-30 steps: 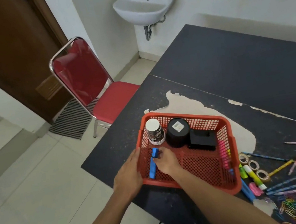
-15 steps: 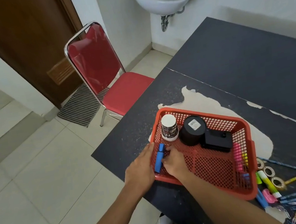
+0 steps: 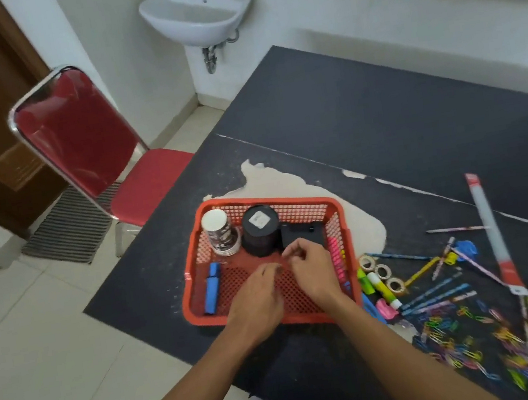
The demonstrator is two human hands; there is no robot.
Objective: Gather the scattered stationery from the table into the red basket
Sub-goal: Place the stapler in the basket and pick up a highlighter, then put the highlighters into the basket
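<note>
The red basket (image 3: 192, 255) sits near the table's front left corner. Inside it lie a blue marker (image 3: 211, 288) along the left wall, a white-topped cup (image 3: 217, 229), a black round tin (image 3: 259, 231), a black box (image 3: 302, 233) and pink and yellow highlighters (image 3: 335, 257). My left hand (image 3: 257, 300) and my right hand (image 3: 310, 268) hover over the basket's floor, fingers loosely curled, holding nothing. Scattered to the right are tape rolls (image 3: 382, 272), a glue stick (image 3: 383, 288), pencils (image 3: 438, 295) and several coloured paper clips (image 3: 453, 329).
Two long rulers (image 3: 493, 230) lie at the right of the dark table (image 3: 379, 107). A red chair (image 3: 83, 148) stands left of the table, a sink (image 3: 197, 14) on the back wall. The table's surface is peeled pale behind the basket.
The blue marker has been let go and lies by the basket's left wall. Both hands have moved right, toward the basket's middle. The camera has swung right, showing more stationery.
</note>
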